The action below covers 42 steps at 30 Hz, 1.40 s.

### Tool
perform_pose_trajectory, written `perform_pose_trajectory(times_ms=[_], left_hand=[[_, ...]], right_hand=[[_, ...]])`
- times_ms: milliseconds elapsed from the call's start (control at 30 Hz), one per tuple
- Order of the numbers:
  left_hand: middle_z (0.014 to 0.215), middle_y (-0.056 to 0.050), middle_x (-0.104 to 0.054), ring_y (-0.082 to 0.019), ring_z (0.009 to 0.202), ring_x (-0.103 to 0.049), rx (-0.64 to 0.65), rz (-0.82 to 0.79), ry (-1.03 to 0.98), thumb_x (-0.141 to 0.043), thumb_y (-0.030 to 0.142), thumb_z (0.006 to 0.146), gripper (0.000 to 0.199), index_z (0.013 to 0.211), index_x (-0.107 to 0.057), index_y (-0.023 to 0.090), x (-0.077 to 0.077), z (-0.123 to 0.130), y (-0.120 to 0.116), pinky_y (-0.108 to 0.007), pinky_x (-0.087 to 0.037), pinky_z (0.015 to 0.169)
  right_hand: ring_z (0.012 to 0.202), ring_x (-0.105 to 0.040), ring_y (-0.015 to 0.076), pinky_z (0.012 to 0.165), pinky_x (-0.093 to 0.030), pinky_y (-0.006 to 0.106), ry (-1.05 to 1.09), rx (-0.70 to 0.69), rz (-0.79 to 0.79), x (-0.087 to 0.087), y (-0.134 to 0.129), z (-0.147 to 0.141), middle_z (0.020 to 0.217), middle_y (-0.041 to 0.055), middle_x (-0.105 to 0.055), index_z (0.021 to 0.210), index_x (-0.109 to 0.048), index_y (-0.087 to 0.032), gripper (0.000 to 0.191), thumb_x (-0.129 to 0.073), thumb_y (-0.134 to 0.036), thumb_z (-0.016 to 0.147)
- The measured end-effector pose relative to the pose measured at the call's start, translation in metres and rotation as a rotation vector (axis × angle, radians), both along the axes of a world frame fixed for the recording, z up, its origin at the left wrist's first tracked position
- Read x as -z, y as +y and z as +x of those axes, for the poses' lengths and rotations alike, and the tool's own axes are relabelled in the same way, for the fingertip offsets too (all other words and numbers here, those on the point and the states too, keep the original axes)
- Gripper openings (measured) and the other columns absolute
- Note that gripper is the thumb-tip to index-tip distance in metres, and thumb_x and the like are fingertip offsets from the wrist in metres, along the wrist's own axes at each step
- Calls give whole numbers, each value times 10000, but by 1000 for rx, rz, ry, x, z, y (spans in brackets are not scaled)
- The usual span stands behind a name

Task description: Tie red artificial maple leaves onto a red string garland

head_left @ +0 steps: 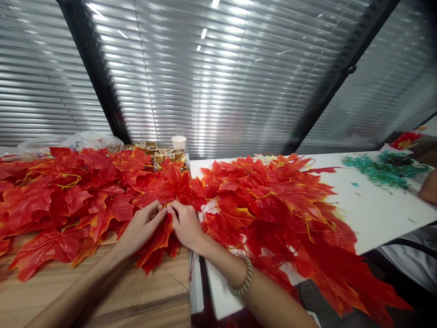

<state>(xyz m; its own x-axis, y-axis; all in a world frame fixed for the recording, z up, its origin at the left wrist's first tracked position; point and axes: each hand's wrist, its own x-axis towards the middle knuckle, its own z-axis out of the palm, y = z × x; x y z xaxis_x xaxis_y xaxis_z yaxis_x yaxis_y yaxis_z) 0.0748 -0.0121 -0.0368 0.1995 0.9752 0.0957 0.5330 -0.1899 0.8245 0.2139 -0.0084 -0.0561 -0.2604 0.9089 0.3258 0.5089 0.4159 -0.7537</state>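
Observation:
Both of my hands meet near the middle of the view, fingertips pinched close together over a yellow stem (pixel 167 205) of a red artificial maple leaf. My left hand (pixel 145 223) comes in from the lower left with its fingers closed on the stem. Beside it, my right hand (pixel 185 224) is closed on the same stem, a beaded bracelet on its wrist. Part of the red leaf (pixel 160 241) hangs below my fingers. A heap of red leaves (pixel 68 200) spreads to the left, and another heap (pixel 266 196) lies to the right.
The wooden table (pixel 150 300) adjoins a white table (pixel 368 218). Gold packets (pixel 170 159), a paper cup (pixel 179 142) and clear plastic bags (pixel 95 140) stand behind the leaves. Green sprigs (pixel 389 168) lie at right, near a person's arm (pixel 429 187). Window blinds rise behind.

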Motion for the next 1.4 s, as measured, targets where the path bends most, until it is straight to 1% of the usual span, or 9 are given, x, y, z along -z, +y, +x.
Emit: perform_pose_trajectory(times_ms=[267,567,700,833,1000,1167,1300,1400], left_hand=[[601,49,-434,-147,583,-417,9,-3,20,-440,470,824,309,658,-429,209,3,-2,2,-237,-329,545],[595,55,-422,-141,581,-404,13,-17,25,-444,465,825,313,648,-416,208,2,-2,1,-239,-322,544],[609,52,-430,-143,595,-407,23,-29,19,-433,474,829,319,659,-419,206,2,-2,1,-246,-324,556],[599,57,-402,-139,587,-385,18,-32,32,-433,483,825,327,654,-408,205,0,-1,1,-247,-309,551],[597,58,-392,-135,584,-373,14,-30,17,-434,488,829,336,653,-406,204,1,0,1,-245,-300,544],[613,57,-416,-130,588,-386,-1,-4,-60,-481,478,820,306,694,-452,201,1,-2,3,-237,-317,538],[667,46,-492,-130,642,-467,9,8,-211,-556,451,786,269,735,-504,192,1,-4,4,-229,-383,601],[698,30,-544,-136,681,-514,9,-2,-294,-598,431,760,255,742,-532,186,-1,-4,5,-230,-415,646]], right_hand=[[728,-600,139,655,-394,202,-20,9,3,1,0,0,803,29,-649,855,-602,-181,181,-437,-137,915],[693,-593,142,630,-373,206,-72,20,10,0,0,0,791,39,-653,839,-591,-167,187,-425,-150,923],[698,-595,146,631,-371,208,-73,19,20,1,0,0,793,41,-655,832,-585,-166,189,-421,-152,923],[696,-597,145,629,-370,208,-67,15,37,3,1,-1,791,38,-656,819,-579,-167,189,-420,-149,920],[687,-595,146,629,-381,211,-22,2,54,4,2,-1,785,41,-655,827,-582,-162,194,-412,-152,920],[694,-586,141,646,-394,212,112,-10,104,4,2,1,798,32,-648,866,-590,-165,185,-412,-160,916],[689,-575,134,657,-399,210,237,-38,142,1,1,2,789,22,-639,870,-600,-167,201,-404,-172,916],[688,-572,137,662,-400,215,287,-34,162,0,1,1,783,26,-635,861,-606,-160,214,-402,-194,916]])
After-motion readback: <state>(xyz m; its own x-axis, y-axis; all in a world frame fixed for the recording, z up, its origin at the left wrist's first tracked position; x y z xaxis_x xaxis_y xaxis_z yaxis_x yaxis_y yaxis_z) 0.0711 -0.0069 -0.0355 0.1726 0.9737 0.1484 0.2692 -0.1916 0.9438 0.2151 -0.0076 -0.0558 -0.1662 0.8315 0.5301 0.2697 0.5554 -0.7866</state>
